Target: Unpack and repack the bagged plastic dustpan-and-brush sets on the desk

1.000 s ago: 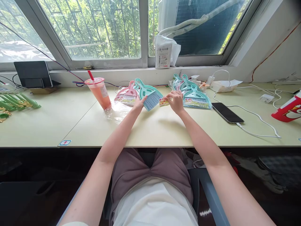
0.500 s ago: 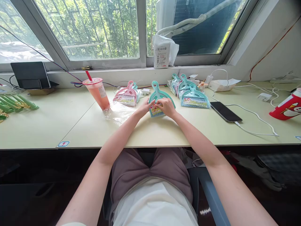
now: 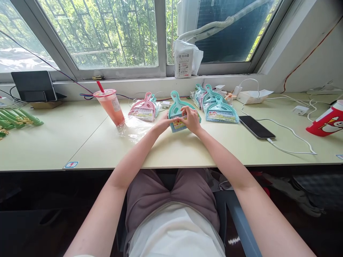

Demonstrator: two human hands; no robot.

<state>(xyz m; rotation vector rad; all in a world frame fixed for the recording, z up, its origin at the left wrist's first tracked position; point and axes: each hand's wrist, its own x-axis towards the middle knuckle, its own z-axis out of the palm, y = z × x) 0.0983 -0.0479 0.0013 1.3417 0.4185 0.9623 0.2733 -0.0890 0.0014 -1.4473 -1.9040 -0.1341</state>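
In the middle of the table a small teal dustpan [image 3: 177, 104] with a bristled brush and a colourful label lies between my hands, its handle toward the window. My left hand [image 3: 163, 124] grips its lower left side, the thumb stretched across the label. Bent over the right side, my right hand [image 3: 192, 120] has its fingertips close to the left thumb at the label. Whether they pinch a thin edge there is too small to see. Behind my left hand lie packed pink dustpan sets [image 3: 144, 108]; to the right are several teal ones [image 3: 222, 110].
A tilted cup of pink drink [image 3: 110, 107] stands at left beside crumpled clear plastic [image 3: 136, 129]. On the right are a phone [image 3: 256, 127] with a white cable and a red cup [image 3: 327, 121]. Green-handled items [image 3: 18, 118] lie far left, near a tablet [image 3: 34, 86].
My left thumb has straightened across the label. The fingers of my right hand have lifted and bunched slightly, and the dustpan has turned a little, its handle shifting left.
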